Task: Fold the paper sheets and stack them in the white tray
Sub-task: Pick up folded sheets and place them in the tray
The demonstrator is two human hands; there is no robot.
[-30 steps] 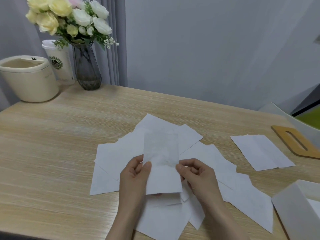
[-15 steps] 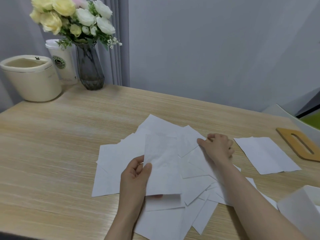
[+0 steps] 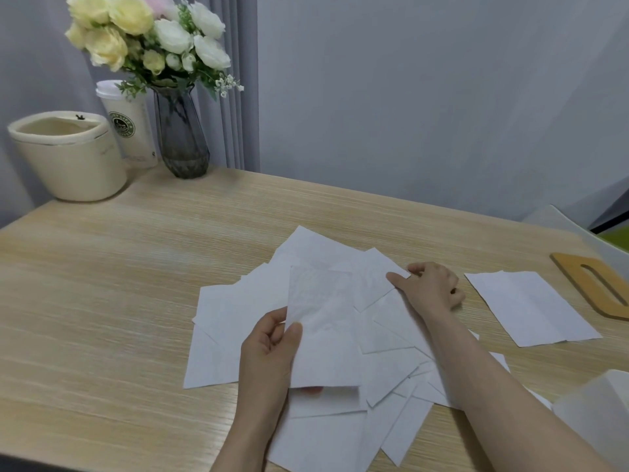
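On a pale wood-grain table (image 3: 136, 284), loose white sheets (image 3: 384, 352) lie overlapped in a messy fan near the front edge; where one ends and the next begins is hard to make out, and the nearest ones run off the bottom of the view. The left hand (image 3: 269, 356) pinches a folded sheet (image 3: 323, 328) between thumb and fingers, holding it upright above the pile; its fingertips are hidden behind the paper. The right hand (image 3: 429, 289), fingers curled, pinches the far right corner of a sheet in the pile, and its forearm lies across the papers and hides several. One creased sheet (image 3: 531, 308) lies flat and apart to the right. The white tray (image 3: 595, 413) is at the lower right corner, cut off by the frame, so only one blurred wall and corner show and its inside cannot be seen. A wooden lid (image 3: 599, 287) with a slot is half cut off at the right edge. At the far left corner stand a cream bin (image 3: 68, 158), a paper cup (image 3: 131, 131) partly hidden behind leaves, and a dark glass vase (image 3: 182, 134) of yellow and white flowers (image 3: 149, 39). Behind are a grey curtain (image 3: 238, 97) and a plain grey wall (image 3: 425, 97).
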